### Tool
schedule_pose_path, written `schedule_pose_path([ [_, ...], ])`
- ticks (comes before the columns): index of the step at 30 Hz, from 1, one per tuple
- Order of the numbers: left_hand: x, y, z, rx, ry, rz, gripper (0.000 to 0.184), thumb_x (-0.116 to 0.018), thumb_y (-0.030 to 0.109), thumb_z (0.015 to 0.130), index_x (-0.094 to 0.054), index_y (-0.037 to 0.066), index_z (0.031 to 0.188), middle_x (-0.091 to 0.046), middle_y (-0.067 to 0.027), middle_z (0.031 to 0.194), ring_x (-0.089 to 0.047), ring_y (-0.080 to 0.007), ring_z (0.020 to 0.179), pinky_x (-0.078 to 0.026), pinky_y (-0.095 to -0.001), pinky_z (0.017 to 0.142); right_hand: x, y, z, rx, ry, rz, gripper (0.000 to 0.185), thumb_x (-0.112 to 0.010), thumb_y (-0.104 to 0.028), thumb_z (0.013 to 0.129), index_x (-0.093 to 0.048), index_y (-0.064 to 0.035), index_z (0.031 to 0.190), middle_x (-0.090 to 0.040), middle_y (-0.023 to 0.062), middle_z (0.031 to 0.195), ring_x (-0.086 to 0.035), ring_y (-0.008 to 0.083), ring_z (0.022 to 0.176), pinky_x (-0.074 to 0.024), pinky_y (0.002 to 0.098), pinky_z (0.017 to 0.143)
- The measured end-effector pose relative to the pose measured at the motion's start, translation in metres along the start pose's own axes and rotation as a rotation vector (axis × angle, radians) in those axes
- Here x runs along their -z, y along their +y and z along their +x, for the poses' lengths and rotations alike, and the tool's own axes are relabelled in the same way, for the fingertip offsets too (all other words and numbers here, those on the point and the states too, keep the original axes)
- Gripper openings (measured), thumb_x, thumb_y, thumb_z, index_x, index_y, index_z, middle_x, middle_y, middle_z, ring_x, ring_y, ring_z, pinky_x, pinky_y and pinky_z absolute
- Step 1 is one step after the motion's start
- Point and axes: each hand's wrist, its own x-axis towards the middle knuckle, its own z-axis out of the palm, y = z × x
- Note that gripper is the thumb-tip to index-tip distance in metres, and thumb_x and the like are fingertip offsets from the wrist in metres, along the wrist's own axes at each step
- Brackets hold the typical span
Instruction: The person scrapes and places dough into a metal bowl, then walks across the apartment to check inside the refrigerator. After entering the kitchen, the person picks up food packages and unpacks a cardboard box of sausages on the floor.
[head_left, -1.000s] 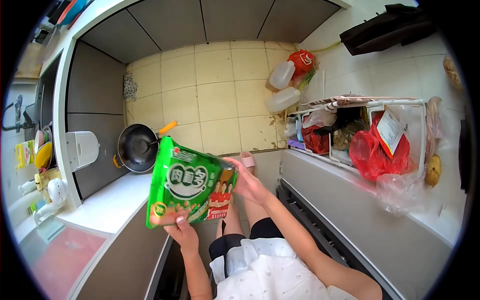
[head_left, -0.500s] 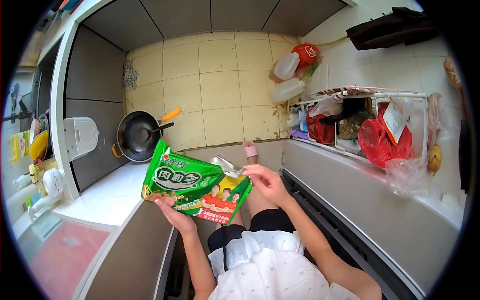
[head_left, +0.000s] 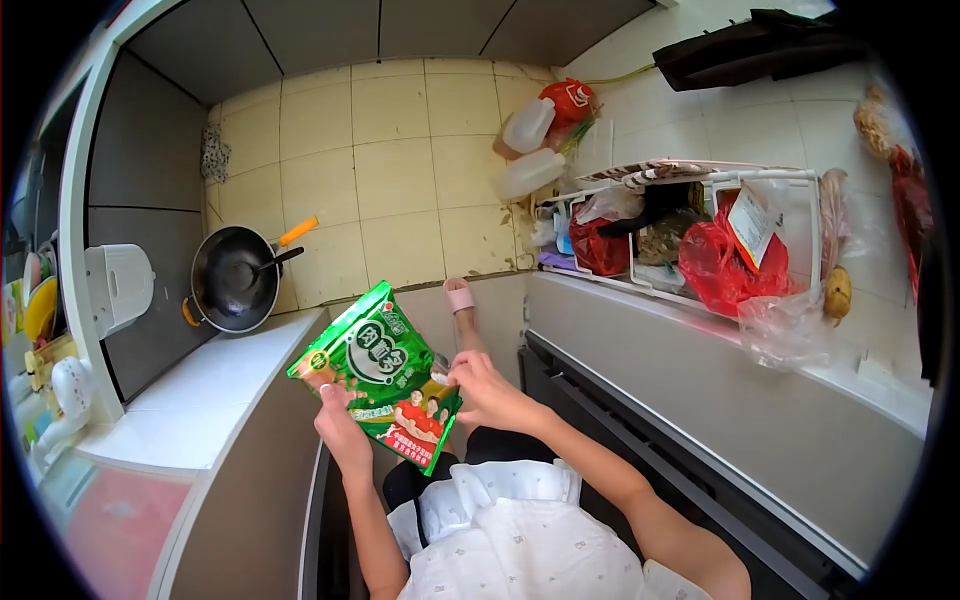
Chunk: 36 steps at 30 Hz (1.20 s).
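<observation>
A shiny green packet [head_left: 372, 350] with large Chinese lettering and pictures of several people in red is tilted in front of my body. My left hand [head_left: 345, 432] grips its lower left edge, thumb on the printed front and the other fingers hidden behind. At the packet's right edge, my right hand [head_left: 488, 390] is closed, thumb and fingers pinched together where a bit of silvery film shows. Whether the packet is torn there is hard to make out.
To the left, a black wok [head_left: 236, 278] with an orange handle rests near the white counter [head_left: 205, 385]. A white wire rack [head_left: 815, 215] with red plastic bags stands on the right. Plastic jugs [head_left: 530, 172] sit on the tiled floor, and a pink slipper [head_left: 458, 295] is on a foot.
The packet has turned more upright and come down and left in view. My right hand has shifted left and lower with its edge; the silvery flap shows less. The whole view has moved slightly.
</observation>
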Motion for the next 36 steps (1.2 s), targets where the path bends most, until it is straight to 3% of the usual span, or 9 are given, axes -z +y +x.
schedule_pose_path([
  [7,0.005,-0.017,0.008,0.113,-0.025,0.016,0.051,-0.031,0.035,0.088,-0.051,-0.007,0.067,-0.053,-0.0084,0.061,-0.047,-0.0134,0.059,-0.038,-0.0281,0.059,-0.01,0.001,0.006,0.138,-0.018,-0.236,0.042,-0.067,-0.01,0.052,-0.047,-0.0038,0.089,-0.038,0.0134,0.098,-0.037,0.0305,0.097,-0.0333,0.0361,0.081],
  [12,0.007,-0.003,0.008,0.024,0.042,0.068,0.051,-0.034,0.036,0.087,-0.051,-0.005,0.062,-0.052,-0.0084,0.058,-0.047,-0.0129,0.059,-0.039,-0.028,0.059,-0.003,-0.011,0.014,0.254,-0.064,-0.292,0.035,-0.067,-0.017,0.051,-0.05,-0.0073,0.08,-0.041,0.01,0.091,-0.041,0.0262,0.086,-0.0358,0.0344,0.073],
  [16,0.011,0.026,0.005,-0.054,0.154,-0.02,0.05,-0.033,0.036,0.087,-0.052,-0.006,0.065,-0.052,-0.008,0.058,-0.049,-0.0132,0.059,-0.039,-0.0286,0.058,0.011,-0.017,0.013,0.336,-0.021,-0.022,0.037,-0.063,-0.013,0.054,-0.049,-0.0054,0.088,-0.04,0.0133,0.103,-0.039,0.0295,0.099,-0.0335,0.0358,0.084],
  [20,0.022,0.067,-0.004,-0.175,0.085,-0.315,0.051,-0.031,0.039,0.087,-0.054,-0.002,0.067,-0.055,-0.0055,0.065,-0.049,-0.0109,0.06,-0.039,-0.0245,0.058,0.063,-0.061,0.009,0.47,0.01,-0.268,0.034,-0.057,-0.012,0.06,-0.052,-0.0025,0.093,-0.041,0.0154,0.106,-0.037,0.03,0.101,-0.0314,0.0365,0.086],
  [24,0.017,0.094,-0.002,-0.164,0.2,-0.54,0.049,-0.031,0.042,0.086,-0.054,0.002,0.071,-0.054,-0.0023,0.067,-0.049,-0.0096,0.061,-0.039,-0.0226,0.056,0.086,-0.105,0.007,0.441,0.085,-0.357,0.037,-0.064,-0.024,0.063,-0.052,-0.0012,0.09,-0.041,0.0151,0.102,-0.038,0.0295,0.096,-0.0318,0.0368,0.083],
  [26,0.017,0.089,0.001,-0.195,0.152,-0.438,0.049,-0.031,0.042,0.086,-0.055,0.002,0.07,-0.054,-0.0023,0.066,-0.049,-0.0096,0.061,-0.038,-0.0227,0.056,0.085,-0.099,0.006,0.449,0.11,-0.387,0.042,-0.066,-0.029,0.062,-0.051,-0.0013,0.09,-0.041,0.0146,0.1,-0.038,0.0291,0.094,-0.0322,0.0369,0.082],
  [28,0.017,0.094,0.003,-0.215,0.106,-0.332,0.049,-0.032,0.042,0.086,-0.055,0.001,0.07,-0.054,-0.0023,0.066,-0.049,-0.0096,0.061,-0.038,-0.0229,0.056,0.083,-0.089,0.012,0.454,0.08,-0.356,0.047,-0.067,-0.037,0.061,-0.052,-0.0009,0.088,-0.041,0.0151,0.097,-0.037,0.0289,0.091,-0.0324,0.0367,0.081],
  [34,0.012,0.088,0.01,-0.357,0.071,-0.335,0.046,-0.032,0.038,0.087,-0.049,0.002,0.066,-0.05,-0.0033,0.066,-0.046,-0.0095,0.065,-0.037,-0.0236,0.062,0.1,-0.083,0.009,0.403,-0.012,-0.156,0.028,-0.057,-0.025,0.074,-0.053,-0.0005,0.086,-0.04,0.0145,0.096,-0.037,0.0264,0.093,-0.0331,0.0335,0.081],
  [36,0.01,0.084,0.014,-0.316,0.098,-0.396,0.045,-0.031,0.039,0.087,-0.049,0.002,0.069,-0.051,-0.0035,0.068,-0.046,-0.0101,0.066,-0.037,-0.0239,0.063,0.107,-0.086,0.008,0.402,0.184,0.175,0.024,-0.058,-0.021,0.073,-0.054,-0.0009,0.085,-0.043,0.0133,0.099,-0.039,0.0248,0.098,-0.0338,0.0324,0.083],
])
